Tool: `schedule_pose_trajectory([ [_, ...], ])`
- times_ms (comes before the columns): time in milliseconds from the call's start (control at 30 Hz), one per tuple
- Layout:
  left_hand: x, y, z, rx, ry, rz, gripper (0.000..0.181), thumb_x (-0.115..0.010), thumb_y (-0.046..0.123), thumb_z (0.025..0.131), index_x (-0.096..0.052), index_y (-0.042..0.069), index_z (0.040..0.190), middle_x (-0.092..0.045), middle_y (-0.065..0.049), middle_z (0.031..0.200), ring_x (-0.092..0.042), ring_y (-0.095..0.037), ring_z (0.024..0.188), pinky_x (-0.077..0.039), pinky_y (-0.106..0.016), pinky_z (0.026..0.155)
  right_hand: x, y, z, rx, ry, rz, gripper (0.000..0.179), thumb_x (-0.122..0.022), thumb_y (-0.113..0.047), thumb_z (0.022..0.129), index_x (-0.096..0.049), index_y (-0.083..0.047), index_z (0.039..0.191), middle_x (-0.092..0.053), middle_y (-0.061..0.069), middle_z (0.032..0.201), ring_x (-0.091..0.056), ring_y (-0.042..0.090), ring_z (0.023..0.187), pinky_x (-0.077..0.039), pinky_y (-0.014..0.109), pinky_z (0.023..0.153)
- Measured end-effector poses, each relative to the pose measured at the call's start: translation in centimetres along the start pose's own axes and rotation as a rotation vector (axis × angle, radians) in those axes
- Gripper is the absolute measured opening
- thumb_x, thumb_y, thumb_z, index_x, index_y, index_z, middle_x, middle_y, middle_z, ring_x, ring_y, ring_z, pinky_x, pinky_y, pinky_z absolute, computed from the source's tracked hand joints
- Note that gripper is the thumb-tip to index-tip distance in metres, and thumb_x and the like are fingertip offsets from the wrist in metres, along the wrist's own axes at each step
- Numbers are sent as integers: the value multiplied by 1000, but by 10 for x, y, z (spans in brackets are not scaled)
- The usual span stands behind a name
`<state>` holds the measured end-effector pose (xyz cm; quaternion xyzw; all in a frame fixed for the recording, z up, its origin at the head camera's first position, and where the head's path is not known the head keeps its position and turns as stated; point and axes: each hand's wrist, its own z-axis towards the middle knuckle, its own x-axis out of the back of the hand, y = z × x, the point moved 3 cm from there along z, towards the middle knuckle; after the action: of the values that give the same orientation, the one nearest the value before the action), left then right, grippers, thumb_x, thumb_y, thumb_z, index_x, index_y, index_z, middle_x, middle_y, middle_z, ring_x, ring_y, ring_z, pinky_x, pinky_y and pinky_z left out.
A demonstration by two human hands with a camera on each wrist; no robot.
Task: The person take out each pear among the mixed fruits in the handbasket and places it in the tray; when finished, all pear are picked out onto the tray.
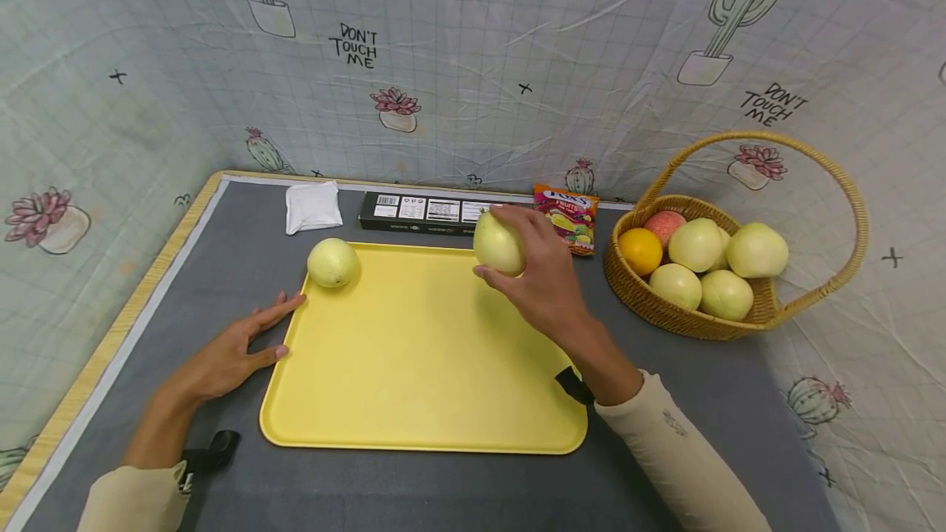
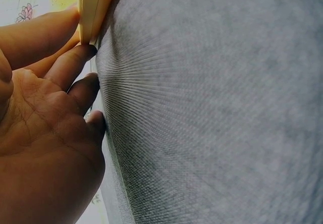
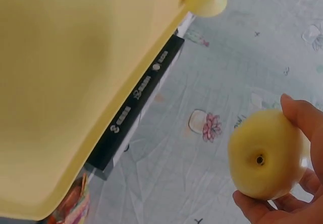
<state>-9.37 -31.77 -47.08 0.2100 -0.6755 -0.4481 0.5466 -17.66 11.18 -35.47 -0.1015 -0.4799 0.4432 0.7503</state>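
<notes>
My right hand (image 1: 544,279) grips a pale green apple (image 1: 498,245) between thumb and fingers, above the far right part of a yellow tray (image 1: 414,351). The right wrist view shows the dimpled end of this apple (image 3: 265,153). Another pale green apple (image 1: 332,263) sits at the tray's far left corner. My left hand (image 1: 225,355) rests at the tray's left edge, thumb and fingers extended with fingertips right at the rim. In the left wrist view, the tray's edge (image 2: 92,12) stands beside the thumb and fingertips.
At the right, a wicker basket (image 1: 665,314) with a tall handle holds an orange (image 1: 640,251), a red apple (image 1: 664,227) and several pale green apples. Behind the tray lie a white packet (image 1: 314,207), a long black box (image 1: 414,210) and a candy bag (image 1: 569,216), before a patterned cloth.
</notes>
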Motion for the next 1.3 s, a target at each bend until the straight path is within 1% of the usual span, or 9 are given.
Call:
schedule_pose_trajectory([
  [100, 0, 0, 0, -20, 6, 16, 75, -70, 8, 101, -36, 11, 167, -27, 22, 170, -11, 22, 151, 8, -46, 136, -8, -2, 2, -5, -31, 7, 76, -97, -24, 79, -63, -17, 146, -63, 9, 142, -64, 31, 125, -60, 50, 90],
  [333, 0, 1, -1, -7, 2, 12, 75, -70, 9, 102, -35, 12, 167, -26, 24, 170, -10, 22, 151, 7, -41, 137, -27, -6, 8, -20, -110, 21, 75, -97, -26, 80, -63, -19, 147, -62, 9, 142, -63, 29, 124, -62, 46, 83],
  [500, 0, 0, 0, -16, 5, 21, 74, -70, 8, 101, -36, 11, 167, -27, 23, 169, -11, 21, 152, 0, -10, 127, -40, -7, 13, -21, -170, 44, 74, -95, -26, 81, -62, -21, 147, -61, 7, 143, -65, 28, 120, -64, 42, 81],
  [567, 0, -1, 0, -24, 7, 25, 73, -70, 7, 101, -37, 11, 167, -28, 23, 169, -11, 21, 151, -1, -6, 123, -46, -8, 15, -16, -195, 47, 74, -95, -26, 82, -62, -21, 148, -61, 7, 144, -66, 28, 119, -64, 42, 82],
  [833, 0, -1, 1, -39, 11, 24, 73, -70, 7, 101, -38, 10, 166, -29, 22, 169, -13, 21, 151, 5, -34, 136, -69, -14, 21, 33, -303, 9, 74, -94, -29, 83, -61, -19, 149, -60, 6, 146, -63, 26, 125, -63, 44, 92],
  [967, 0, -1, 1, -24, 7, 27, 74, -70, 8, 101, -37, 11, 167, -28, 18, 170, -12, 22, 151, 5, -22, 134, -80, -14, 25, 36, -343, -1, 75, -95, -29, 82, -61, -19, 148, -60, 6, 146, -62, 25, 128, -62, 44, 95],
  [1000, 0, -1, 1, -27, 9, 29, 73, -70, 8, 101, -37, 11, 167, -28, 18, 170, -12, 22, 151, 5, -28, 136, -83, -13, 26, 35, -353, -1, 74, -95, -29, 82, -62, -19, 148, -60, 6, 146, -62, 25, 127, -62, 45, 95],
  [1167, -1, -2, 1, -32, 9, 39, 73, -70, 8, 101, -37, 11, 167, -28, 22, 169, -12, 22, 151, 5, -26, 136, -96, -10, 31, 29, -414, 4, 72, -94, -31, 83, -62, -19, 147, -63, 6, 142, -62, 25, 125, -60, 45, 94],
  [1300, -1, -2, 1, -46, 12, 54, 73, -71, 7, 100, -38, 10, 166, -29, 27, 167, -13, 22, 151, 1, -7, 127, -108, -6, 38, 19, -469, 15, 72, -94, -29, 83, -62, -18, 147, -65, 6, 141, -62, 25, 123, -57, 46, 97],
])
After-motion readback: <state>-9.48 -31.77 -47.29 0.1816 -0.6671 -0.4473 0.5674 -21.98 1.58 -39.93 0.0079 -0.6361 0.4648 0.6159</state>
